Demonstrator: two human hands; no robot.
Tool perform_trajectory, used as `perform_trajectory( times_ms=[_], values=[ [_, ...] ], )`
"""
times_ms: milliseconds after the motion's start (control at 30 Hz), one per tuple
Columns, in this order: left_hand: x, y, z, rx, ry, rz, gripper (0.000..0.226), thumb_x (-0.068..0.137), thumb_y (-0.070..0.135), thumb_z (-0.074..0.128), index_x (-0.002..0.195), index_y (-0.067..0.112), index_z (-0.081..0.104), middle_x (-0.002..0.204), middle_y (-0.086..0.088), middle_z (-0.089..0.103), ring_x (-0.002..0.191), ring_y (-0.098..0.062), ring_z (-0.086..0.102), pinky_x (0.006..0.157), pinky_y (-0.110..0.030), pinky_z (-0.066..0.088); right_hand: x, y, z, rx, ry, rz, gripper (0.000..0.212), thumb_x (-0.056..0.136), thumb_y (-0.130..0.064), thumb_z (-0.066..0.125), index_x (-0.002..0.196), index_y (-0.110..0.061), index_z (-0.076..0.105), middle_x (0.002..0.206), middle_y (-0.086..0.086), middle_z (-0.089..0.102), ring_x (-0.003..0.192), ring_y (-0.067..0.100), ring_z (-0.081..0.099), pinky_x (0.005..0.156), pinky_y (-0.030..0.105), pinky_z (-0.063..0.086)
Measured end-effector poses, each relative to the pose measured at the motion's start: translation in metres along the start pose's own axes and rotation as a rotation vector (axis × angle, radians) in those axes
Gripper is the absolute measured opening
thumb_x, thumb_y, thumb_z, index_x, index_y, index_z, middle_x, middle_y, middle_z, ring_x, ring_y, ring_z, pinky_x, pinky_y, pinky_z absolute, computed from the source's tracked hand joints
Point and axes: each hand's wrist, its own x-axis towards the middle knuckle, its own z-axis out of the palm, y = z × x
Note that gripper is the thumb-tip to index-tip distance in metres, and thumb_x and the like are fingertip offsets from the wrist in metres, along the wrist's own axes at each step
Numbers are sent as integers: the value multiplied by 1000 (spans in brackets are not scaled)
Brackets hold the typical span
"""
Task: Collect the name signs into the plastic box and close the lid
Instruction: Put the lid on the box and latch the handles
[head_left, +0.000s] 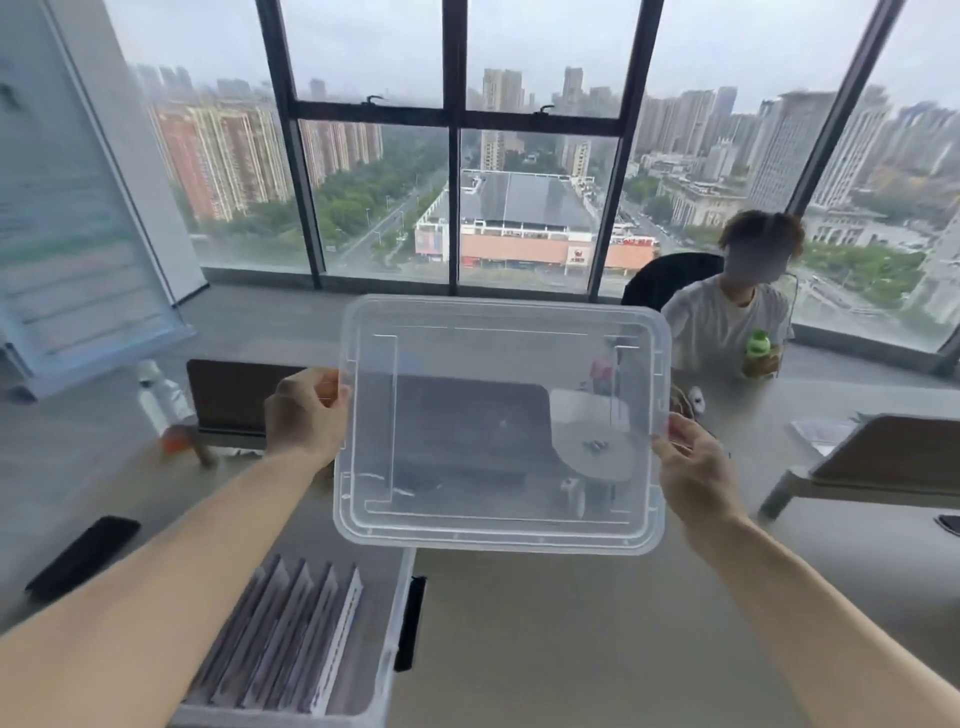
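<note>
Above box (387, 644): both hands grip lid (501, 423) edges.

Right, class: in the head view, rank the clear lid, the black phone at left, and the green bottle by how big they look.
1. clear lid, though held up nearest the camera
2. black phone
3. green bottle, farthest away, so its true size is unsure
</note>
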Motion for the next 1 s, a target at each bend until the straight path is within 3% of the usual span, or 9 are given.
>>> perform_trajectory(
  times_ms=[67, 200, 267, 333, 433, 533, 700, 867, 1000],
  values=[
    [7, -16, -25, 3, 63, 22, 22, 98, 21, 63, 109, 7, 77, 104, -14, 78, 101, -34, 71, 87, -35, 50, -9, -12, 23, 16, 1, -30, 26, 103, -13, 54, 125, -20, 65, 98, -7, 71, 84, 7, 65, 72, 16, 54],
    [20, -57, -69, 7, 140, 38, 23, 99, 27, 61, 109, 13, 76, 103, -12, 77, 98, -36, 70, 84, -39, 50, -28, -25, 69, 1, -29, -24, 16, 97, -32, 63, 105, -22, 73, 97, -2, 77, 92, 23, 74, 92, 49, 60],
    [27, -78, -86, 17, 140, 82, 17, 99, 23, 61, 107, 14, 74, 99, -14, 77, 91, -34, 70, 79, -38, 51, -36, -27, 89, -23, -23, -43, 31, 92, -41, 64, 107, -16, 75, 100, 1, 78, 92, 25, 75, 89, 51, 61],
    [32, -98, -100, 82, 124, 116, 11, 98, 19, 60, 105, 15, 69, 95, -14, 76, 84, -33, 69, 73, -37, 50, -44, -33, 108, -80, -9, -125, 31, 94, -37, 64, 108, -11, 75, 97, 0, 78, 86, 17, 73, 84, 42, 62],
    [43, -128, -118, 176, 57, 83, 2, 99, 21, 56, 99, 21, 57, 96, -15, 73, 81, -40, 71, 73, -46, 56, -53, -40, 132, -202, -27, -229, 24, 99, -31, 60, 103, -12, 74, 88, -4, 74, 79, 1, 66, 65, 7, 50],
    [56, -144, -129, 142, -10, 7, 15, 103, 27, 48, 90, 29, 52, 93, -12, 73, 61, -32, 73, 74, -47, 59, -56, -39, 151, -282, -24, -298, 14, 99, -27, 62, 91, -19, 71, 80, -12, 70, 76, -3, 64, 63, 3, 46],
    [62, -156, -126, 129, -57, -71, 24, 105, 27, 45, 91, 18, 62, 86, -8, 73, 56, -21, 72, 68, -34, 53, -43, -37, 165, -247, -61, -294, 11, 98, -29, 62, 89, -31, 66, 84, -10, 72, 80, 7, 67, 67, 25, 51],
    [75, -166, -114, 32, -109, -163, 32, 103, 39, 41, 89, 20, 63, 87, -11, 75, 68, -28, 76, 76, -42, 60, -31, -32, 177, -181, -52, -242, 9, 98, -36, 60, 91, -36, 65, 86, -10, 72, 80, 10, 70, 73, 42, 63],
    [90, -182, -109, -198, -149, -189, 33, 102, 45, 42, 84, 31, 65, 89, 0, 73, 84, -29, 75, 89, -53, 58, -26, -36, 187, -102, -50, -204, 16, 99, -36, 57, 92, -25, 68, 87, -6, 73, 78, 13, 71, 74, 44, 65]
  ],
)
